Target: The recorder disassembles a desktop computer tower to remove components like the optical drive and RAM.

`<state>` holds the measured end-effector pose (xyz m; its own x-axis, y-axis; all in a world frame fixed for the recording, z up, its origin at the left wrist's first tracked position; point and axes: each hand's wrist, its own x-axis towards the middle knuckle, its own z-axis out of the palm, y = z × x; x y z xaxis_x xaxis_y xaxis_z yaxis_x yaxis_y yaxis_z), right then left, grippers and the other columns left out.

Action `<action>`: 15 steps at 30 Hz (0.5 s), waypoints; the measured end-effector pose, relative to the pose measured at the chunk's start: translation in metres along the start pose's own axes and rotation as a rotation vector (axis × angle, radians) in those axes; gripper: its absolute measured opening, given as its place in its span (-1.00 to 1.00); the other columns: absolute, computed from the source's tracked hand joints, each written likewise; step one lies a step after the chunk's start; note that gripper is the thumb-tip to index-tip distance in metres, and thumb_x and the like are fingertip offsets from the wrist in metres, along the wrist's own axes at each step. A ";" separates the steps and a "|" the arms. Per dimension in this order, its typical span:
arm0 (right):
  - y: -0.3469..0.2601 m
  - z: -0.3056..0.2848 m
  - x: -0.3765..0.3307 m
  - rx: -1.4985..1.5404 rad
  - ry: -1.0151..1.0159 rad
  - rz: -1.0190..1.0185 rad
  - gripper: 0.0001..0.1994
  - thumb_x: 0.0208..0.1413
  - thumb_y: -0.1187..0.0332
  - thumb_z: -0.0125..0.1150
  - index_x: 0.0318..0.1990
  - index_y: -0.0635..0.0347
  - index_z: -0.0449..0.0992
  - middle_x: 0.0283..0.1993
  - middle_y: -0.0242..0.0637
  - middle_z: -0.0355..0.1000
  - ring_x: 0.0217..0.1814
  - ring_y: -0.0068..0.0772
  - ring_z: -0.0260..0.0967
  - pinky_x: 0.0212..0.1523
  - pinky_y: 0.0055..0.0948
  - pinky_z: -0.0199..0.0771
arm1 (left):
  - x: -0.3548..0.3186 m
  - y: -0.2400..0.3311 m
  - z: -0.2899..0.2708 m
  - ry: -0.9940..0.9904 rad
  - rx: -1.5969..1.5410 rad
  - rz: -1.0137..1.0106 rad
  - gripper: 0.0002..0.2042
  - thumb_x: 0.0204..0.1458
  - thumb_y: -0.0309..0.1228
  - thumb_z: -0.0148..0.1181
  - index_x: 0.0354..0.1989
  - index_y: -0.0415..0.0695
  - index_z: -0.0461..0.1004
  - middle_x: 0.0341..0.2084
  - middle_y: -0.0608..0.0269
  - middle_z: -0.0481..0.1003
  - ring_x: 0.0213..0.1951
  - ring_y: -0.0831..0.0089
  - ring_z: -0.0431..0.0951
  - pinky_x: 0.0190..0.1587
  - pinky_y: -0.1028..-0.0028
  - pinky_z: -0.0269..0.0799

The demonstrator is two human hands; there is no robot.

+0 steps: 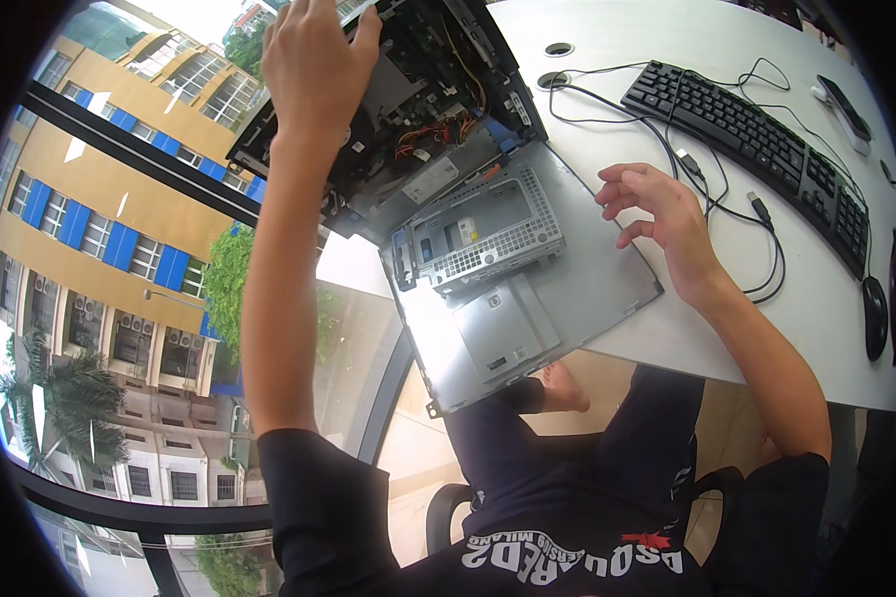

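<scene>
An opened desktop computer case point(408, 80) stands at the far middle, its circuit board, wires and black frame showing. My left hand point(319, 75) reaches up to the case's far left edge and is closed over it, with the fingertips partly cut off by the picture's top. A grey metal panel point(607, 269) spreads from the case toward me. On it sits a perforated metal drive cage point(503, 234). Beside the panel's right edge, my right hand point(667, 224) hovers with bent fingers apart and holds nothing.
A black keyboard point(747, 139) lies at the right of the white table point(607, 129). Loose black cables point(767, 244) run between it and the panel. A black mouse point(874, 316) is at the far right. A window point(119, 229) fills the left side, close to the case.
</scene>
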<state>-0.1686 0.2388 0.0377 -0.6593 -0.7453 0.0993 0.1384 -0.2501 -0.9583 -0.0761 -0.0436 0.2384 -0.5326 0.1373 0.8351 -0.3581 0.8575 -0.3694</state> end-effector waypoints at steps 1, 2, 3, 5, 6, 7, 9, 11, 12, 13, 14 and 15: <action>0.001 -0.001 0.000 -0.002 0.003 -0.003 -0.52 0.25 0.00 0.15 0.04 0.27 0.57 -0.12 -0.26 0.56 -0.06 -0.50 0.48 -0.16 -0.42 0.51 | 0.008 0.002 0.007 -0.103 0.018 -0.048 -0.59 0.13 -0.18 0.28 0.06 -0.18 0.60 -0.15 -0.02 0.64 -0.07 0.11 0.65 0.05 0.24 0.53; 0.001 -0.001 0.001 0.000 0.008 -0.002 -0.52 0.25 0.00 0.15 0.04 0.27 0.57 -0.12 -0.26 0.56 -0.06 -0.50 0.48 -0.16 -0.42 0.51 | 0.013 0.005 0.010 -0.208 0.035 -0.093 -0.56 0.04 -0.29 0.27 0.07 -0.27 0.58 -0.29 -0.22 0.65 -0.19 -0.06 0.69 -0.05 0.14 0.57; 0.000 -0.001 0.001 0.011 0.008 -0.003 -0.53 0.25 0.01 0.14 0.03 0.27 0.57 -0.13 -0.27 0.56 -0.07 -0.51 0.48 -0.17 -0.43 0.51 | 0.016 0.007 0.012 -0.210 0.031 -0.089 -0.56 0.04 -0.29 0.27 0.07 -0.27 0.58 -0.29 -0.22 0.65 -0.19 -0.06 0.69 -0.05 0.14 0.57; 0.000 -0.001 0.002 0.024 0.020 0.002 -0.53 0.26 0.01 0.14 0.03 0.28 0.58 -0.14 -0.28 0.56 -0.09 -0.52 0.48 -0.18 -0.43 0.51 | 0.022 0.017 0.014 -0.311 -0.074 -0.096 -0.61 0.02 -0.35 0.23 0.00 -0.29 0.60 -0.31 -0.21 0.64 -0.24 -0.06 0.68 -0.10 0.11 0.58; -0.001 -0.002 0.002 0.024 0.012 0.000 -0.53 0.26 0.02 0.14 0.03 0.28 0.58 -0.15 -0.27 0.56 -0.10 -0.52 0.48 -0.20 -0.44 0.51 | 0.023 0.026 0.010 -0.369 -0.075 -0.089 -0.60 0.02 -0.38 0.21 0.04 -0.29 0.56 -0.33 -0.20 0.64 -0.26 -0.08 0.66 -0.12 0.08 0.57; -0.001 -0.004 0.002 0.024 0.004 -0.003 -0.53 0.26 0.02 0.13 0.03 0.29 0.58 -0.15 -0.27 0.56 -0.12 -0.53 0.48 -0.21 -0.44 0.51 | 0.021 0.029 0.013 -0.375 -0.086 -0.084 -0.60 0.02 -0.38 0.21 0.04 -0.29 0.56 -0.33 -0.20 0.64 -0.26 -0.08 0.66 -0.12 0.08 0.57; -0.002 -0.003 0.001 0.027 0.000 0.006 -0.53 0.26 0.02 0.13 0.03 0.29 0.58 -0.16 -0.27 0.56 -0.13 -0.53 0.47 -0.21 -0.45 0.51 | 0.018 0.022 0.017 -0.326 -0.009 -0.052 -0.57 0.02 -0.40 0.22 0.09 -0.28 0.52 -0.34 -0.19 0.63 -0.26 -0.07 0.66 -0.13 0.07 0.57; -0.003 -0.002 0.001 0.027 -0.012 0.010 -0.53 0.26 0.02 0.12 0.03 0.30 0.57 -0.17 -0.27 0.56 -0.14 -0.53 0.47 -0.22 -0.45 0.50 | 0.012 0.009 0.027 -0.332 0.058 -0.033 -0.58 0.05 -0.43 0.25 0.12 -0.25 0.49 -0.34 -0.16 0.63 -0.26 -0.07 0.66 -0.14 0.08 0.56; -0.003 -0.001 0.000 0.015 -0.012 0.016 -0.53 0.26 0.03 0.12 0.03 0.31 0.57 -0.18 -0.27 0.55 -0.15 -0.53 0.47 -0.22 -0.46 0.49 | 0.009 0.003 0.031 -0.305 0.080 -0.033 -0.60 0.07 -0.44 0.26 0.11 -0.24 0.50 -0.34 -0.14 0.64 -0.25 -0.06 0.66 -0.13 0.09 0.56; -0.003 0.001 -0.001 0.002 -0.012 0.023 -0.52 0.26 0.03 0.11 0.02 0.31 0.57 -0.19 -0.27 0.55 -0.16 -0.54 0.47 -0.23 -0.47 0.49 | 0.007 -0.004 0.036 -0.279 0.100 -0.034 -0.63 0.09 -0.45 0.28 0.09 -0.22 0.51 -0.34 -0.13 0.64 -0.25 -0.06 0.66 -0.12 0.09 0.56; -0.002 0.000 -0.001 0.005 -0.013 0.022 -0.52 0.26 0.03 0.11 0.02 0.31 0.57 -0.19 -0.27 0.55 -0.16 -0.54 0.47 -0.23 -0.47 0.49 | 0.007 -0.003 0.037 -0.279 0.103 -0.032 -0.63 0.09 -0.45 0.28 0.09 -0.22 0.51 -0.34 -0.13 0.64 -0.25 -0.06 0.66 -0.12 0.09 0.56; -0.001 -0.001 -0.002 0.006 -0.017 0.030 -0.52 0.26 0.03 0.11 0.02 0.32 0.57 -0.20 -0.28 0.54 -0.17 -0.54 0.47 -0.23 -0.47 0.48 | 0.007 -0.003 0.038 -0.261 0.116 -0.028 -0.66 0.10 -0.46 0.28 0.07 -0.20 0.52 -0.32 -0.10 0.64 -0.24 -0.05 0.66 -0.11 0.10 0.56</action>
<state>-0.1684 0.2410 0.0387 -0.6422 -0.7628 0.0756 0.1625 -0.2318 -0.9591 -0.1079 -0.0639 0.2296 -0.6953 -0.0307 0.7181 -0.4526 0.7948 -0.4043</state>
